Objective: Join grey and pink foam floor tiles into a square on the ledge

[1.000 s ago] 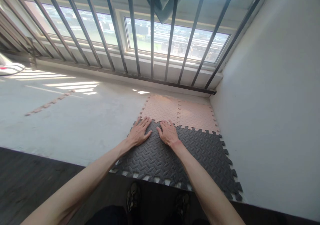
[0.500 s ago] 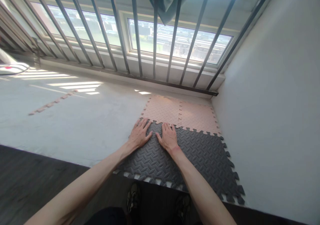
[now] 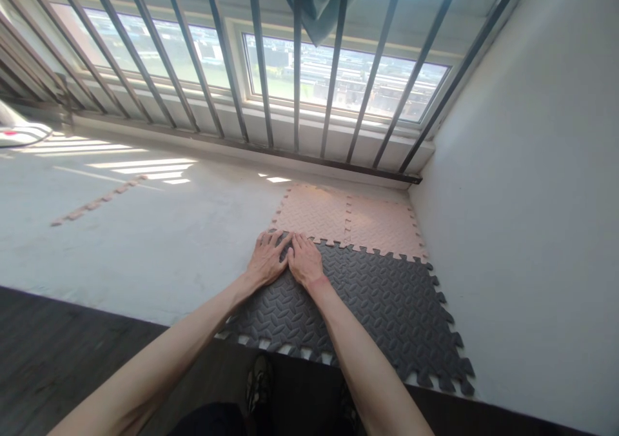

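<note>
A dark grey foam mat [image 3: 372,307] with a raised tread pattern and toothed edges lies on the pale ledge. Along its far edge it meets two pink foam mats [image 3: 314,211], which are joined to each other. My left hand [image 3: 267,257] rests flat on the grey mat's far left corner, fingers spread, fingertips at the seam. Close against it, my right hand [image 3: 305,260] lies on the grey mat with fingers stretched toward the same seam. Neither hand grasps anything. The teeth beneath my fingers are hidden.
A loose pink toothed edge strip [image 3: 99,200] lies on the ledge [image 3: 159,255] at left. Dark metal railings [image 3: 294,100] stand before the windows behind. A white wall [image 3: 522,229] bounds the right side. The ledge drops to a dark floor [image 3: 72,352] in front.
My right hand has moved left along the seam until it is beside my left hand. My left hand has shifted only slightly. The mats look unmoved.
</note>
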The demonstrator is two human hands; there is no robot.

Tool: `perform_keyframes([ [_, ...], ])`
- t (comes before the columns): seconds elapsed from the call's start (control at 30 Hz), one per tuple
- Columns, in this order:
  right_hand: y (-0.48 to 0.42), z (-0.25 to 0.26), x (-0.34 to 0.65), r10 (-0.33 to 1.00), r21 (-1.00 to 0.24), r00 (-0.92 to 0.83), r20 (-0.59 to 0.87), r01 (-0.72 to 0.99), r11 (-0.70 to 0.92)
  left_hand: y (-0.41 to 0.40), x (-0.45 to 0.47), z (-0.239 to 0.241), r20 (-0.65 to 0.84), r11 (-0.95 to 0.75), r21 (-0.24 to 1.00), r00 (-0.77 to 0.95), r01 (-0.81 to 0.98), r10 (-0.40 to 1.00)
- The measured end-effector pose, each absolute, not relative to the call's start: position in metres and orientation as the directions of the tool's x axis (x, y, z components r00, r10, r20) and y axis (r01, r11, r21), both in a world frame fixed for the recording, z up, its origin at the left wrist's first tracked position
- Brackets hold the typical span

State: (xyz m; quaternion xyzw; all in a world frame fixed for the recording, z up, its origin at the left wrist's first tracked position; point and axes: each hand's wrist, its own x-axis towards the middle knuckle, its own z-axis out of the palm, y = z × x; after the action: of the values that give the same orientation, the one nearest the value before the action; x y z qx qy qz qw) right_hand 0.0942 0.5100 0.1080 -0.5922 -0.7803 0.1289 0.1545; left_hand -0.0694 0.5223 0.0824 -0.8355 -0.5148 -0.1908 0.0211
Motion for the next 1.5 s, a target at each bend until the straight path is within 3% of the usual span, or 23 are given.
perform_keyframes([
  [0.13,0.503,0.119,0.11,0.963,-0.355,-0.255,0.09,0.895,0.27,0.523,-0.071,0.081,0.33,-0.47,0.173,0.399,0.866,0.856],
  [0.27,0.48,0.117,0.148,0.987,-0.295,-0.09,0.136,0.947,0.127,0.521,-0.069,0.083,0.358,-0.484,0.166,0.405,0.859,0.842],
  [0.5,0.468,0.095,0.175,0.986,-0.348,-0.09,0.139,0.928,0.134,0.521,-0.066,0.086,0.351,-0.508,0.121,0.441,0.853,0.826],
  [0.83,0.482,0.122,0.187,0.99,-0.385,-0.09,0.11,0.914,0.126,0.525,-0.063,0.082,0.331,-0.477,0.155,0.41,0.865,0.85],
  [1.13,0.521,0.082,0.233,0.994,-0.209,0.031,0.109,0.978,-0.008,0.524,-0.065,0.086,0.328,-0.484,0.216,0.404,0.848,0.854],
  [1.5,0.609,0.071,0.241,0.994,-0.234,0.049,0.096,0.972,-0.025,0.526,-0.068,0.081,0.319,-0.475,0.241,0.393,0.847,0.863],
])
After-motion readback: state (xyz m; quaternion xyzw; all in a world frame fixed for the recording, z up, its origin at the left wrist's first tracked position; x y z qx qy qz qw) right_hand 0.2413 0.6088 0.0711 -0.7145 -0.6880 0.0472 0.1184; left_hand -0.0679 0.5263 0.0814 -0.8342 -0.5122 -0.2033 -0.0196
